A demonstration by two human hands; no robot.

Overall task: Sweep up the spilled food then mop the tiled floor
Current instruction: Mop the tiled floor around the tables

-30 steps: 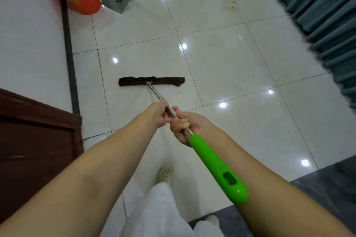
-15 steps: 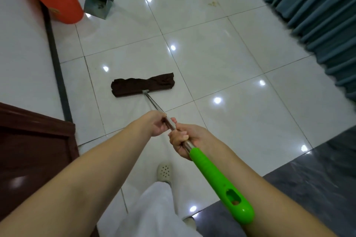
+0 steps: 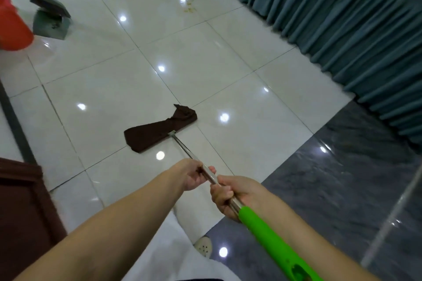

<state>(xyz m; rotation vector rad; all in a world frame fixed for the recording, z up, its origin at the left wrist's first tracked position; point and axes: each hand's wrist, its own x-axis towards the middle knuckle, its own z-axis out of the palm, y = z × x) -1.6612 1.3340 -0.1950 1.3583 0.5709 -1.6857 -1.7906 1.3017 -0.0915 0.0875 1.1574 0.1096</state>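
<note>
A mop with a dark brown cloth head (image 3: 159, 131) lies flat on the white tiled floor (image 3: 109, 89), its right end bunched up. Its metal shaft (image 3: 182, 147) runs back to a green handle (image 3: 269, 232). My left hand (image 3: 194, 174) grips the shaft further forward. My right hand (image 3: 230, 195) grips it just above the green part. A small patch of yellowish spilled food (image 3: 190, 7) lies on a far tile near the curtain.
A red bucket (image 3: 12, 27) and a green dustpan (image 3: 51, 24) with a broom (image 3: 46, 2) stand at the far left. Teal curtains (image 3: 342, 18) line the right. Dark grey flooring (image 3: 331, 178) begins at my right. A brown door (image 3: 20, 212) is at near left.
The mop head has swung to the right and turned at an angle, its right end now bunched. My view has turned right, so bucket and dustpan sit further left.
</note>
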